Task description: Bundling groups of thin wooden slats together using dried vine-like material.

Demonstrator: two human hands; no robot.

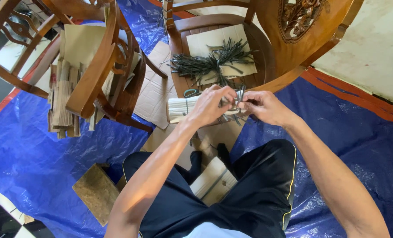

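Observation:
My left hand and my right hand meet over the front edge of a wooden chair seat. Both grip a pale bundle of thin flat strips that lies sideways, with dark thin strips sticking up between my fingers. A loose pile of dark green strips lies on a brown paper sheet on the seat. A pair of green-handled scissors rests on the seat just left of my left hand.
A second wooden chair stands at left, with stacked cardboard strips under it. Flattened cardboard covers a blue tarp. A wooden block and another pale bundle lie near my knees.

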